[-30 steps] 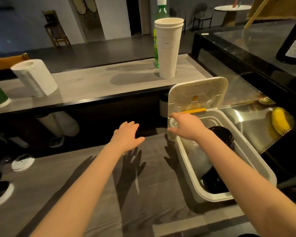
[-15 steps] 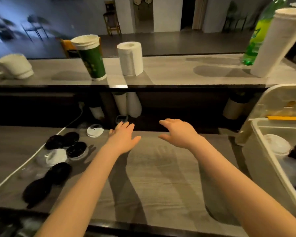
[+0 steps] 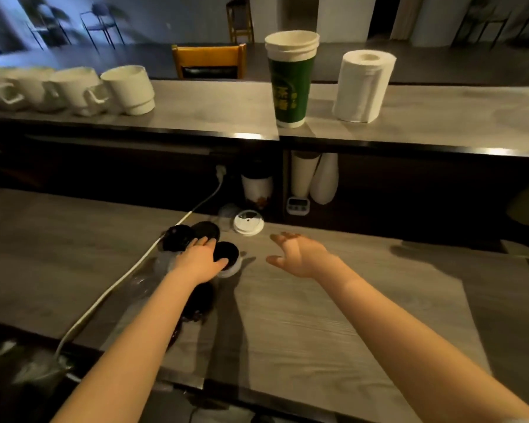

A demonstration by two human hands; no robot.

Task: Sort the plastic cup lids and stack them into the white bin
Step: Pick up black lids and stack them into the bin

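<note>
A long grey wood-grain surface fills the lower view, and behind it runs a raised surface carrying a row of white mugs at the left, a stack of green paper cups near the middle and a paper towel roll just to its right, all upright. A yellow chair back shows beyond that. A white cable crosses the lower surface diagonally from the near left edge to a plug in the dark recess. The cup lids sit in a cluster left of centre, beside the cable: two black lids side by side at the back, another black lid resting on a white one just nearer, and more dark lids partly hidden under the left forearm. What look like clear lids lie at the cluster's left, though blur makes them hard to read. The left hand is spread flat over the cluster, fingers straight, thumb at the rim of the nearer black lid, gripping nothing. The right hand hovers to the right, fingers apart and loosely bent, empty. A single white lid lies apart at the back edge, near a small timer.
</note>
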